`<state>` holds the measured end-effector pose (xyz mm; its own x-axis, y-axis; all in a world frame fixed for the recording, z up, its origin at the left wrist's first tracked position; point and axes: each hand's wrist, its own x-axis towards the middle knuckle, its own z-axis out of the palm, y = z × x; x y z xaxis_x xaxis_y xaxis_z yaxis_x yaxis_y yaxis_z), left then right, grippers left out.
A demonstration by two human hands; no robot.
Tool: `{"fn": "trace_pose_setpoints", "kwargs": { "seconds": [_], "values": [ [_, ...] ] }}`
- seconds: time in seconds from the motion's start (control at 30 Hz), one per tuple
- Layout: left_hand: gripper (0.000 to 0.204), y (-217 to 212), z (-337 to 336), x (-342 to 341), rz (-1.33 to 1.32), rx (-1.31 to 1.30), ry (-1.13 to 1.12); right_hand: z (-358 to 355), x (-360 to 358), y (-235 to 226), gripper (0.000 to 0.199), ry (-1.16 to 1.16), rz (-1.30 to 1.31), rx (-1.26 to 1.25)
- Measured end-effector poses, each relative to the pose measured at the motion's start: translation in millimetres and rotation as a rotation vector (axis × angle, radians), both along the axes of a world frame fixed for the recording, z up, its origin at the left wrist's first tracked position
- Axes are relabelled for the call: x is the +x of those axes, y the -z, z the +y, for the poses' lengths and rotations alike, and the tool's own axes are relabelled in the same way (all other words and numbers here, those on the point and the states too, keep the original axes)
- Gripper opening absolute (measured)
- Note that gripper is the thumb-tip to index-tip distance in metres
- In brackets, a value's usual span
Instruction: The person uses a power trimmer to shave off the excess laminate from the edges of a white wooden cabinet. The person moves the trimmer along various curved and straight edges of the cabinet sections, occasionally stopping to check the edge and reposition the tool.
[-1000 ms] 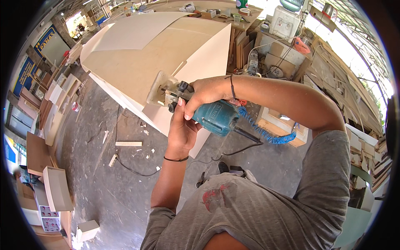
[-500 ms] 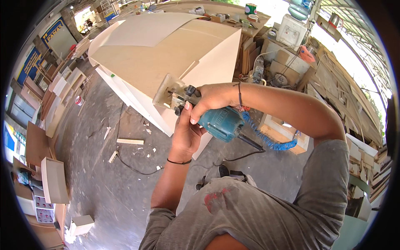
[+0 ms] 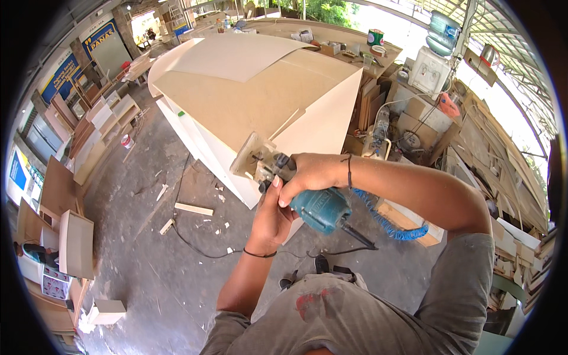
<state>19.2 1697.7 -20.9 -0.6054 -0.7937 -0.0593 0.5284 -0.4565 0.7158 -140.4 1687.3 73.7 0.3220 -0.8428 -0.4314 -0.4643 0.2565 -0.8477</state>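
I count two hands, my left hand [image 3: 273, 214] and right hand [image 3: 312, 173], on one teal trim router [image 3: 307, 198], with one blue coiled hose [image 3: 387, 222], one large beige cabinet [image 3: 260, 100], one water dispenser [image 3: 431, 71], and two wood offcuts [image 3: 193, 209] on the floor.

Concrete floor [image 3: 148, 278], grey, dusty, stained. A large pale board cabinet [image 3: 254, 100] stands directly on it, its white side panel reaching down to the concrete. Near its foot: a short wood offcut [image 3: 193, 209], a smaller stick [image 3: 167, 226], scattered chips. A thin black cable [image 3: 195, 248] snakes across the floor past them. A red-and-white can [image 3: 126, 141] sits further back. At lower left, a small pale box [image 3: 107, 309] and leaning board panels [image 3: 76, 244] rest on the floor.
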Motion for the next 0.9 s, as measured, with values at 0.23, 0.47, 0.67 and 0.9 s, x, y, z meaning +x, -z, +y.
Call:
{"fn": "trace_pose_setpoints", "kwargs": {
  "seconds": [0.23, 0.47, 0.67, 0.9],
  "values": [
    [0.051, 4.3, 0.4, 15.3, 0.004, -0.015, -0.027, 0.8, 12.0, -1.4, 0.055, -0.020, 0.073, -0.044],
    [0.046, -1.6, 7.3, 14.2, 0.018, -0.001, -0.076, 8.0, 17.8, -2.9, 0.056, 0.007, 0.080, -0.084],
    [0.052, 10.6, 3.5, 21.4, 0.046, 0.025, -0.125, 6.7, 25.5, 1.5, 0.051, -0.008, 0.092, -0.096],
    [0.054, 16.0, 2.1, 27.2, 0.065, 0.031, -0.107, 9.1, 30.9, 0.5, 0.051, -0.009, 0.091, -0.076]
  ]
}}
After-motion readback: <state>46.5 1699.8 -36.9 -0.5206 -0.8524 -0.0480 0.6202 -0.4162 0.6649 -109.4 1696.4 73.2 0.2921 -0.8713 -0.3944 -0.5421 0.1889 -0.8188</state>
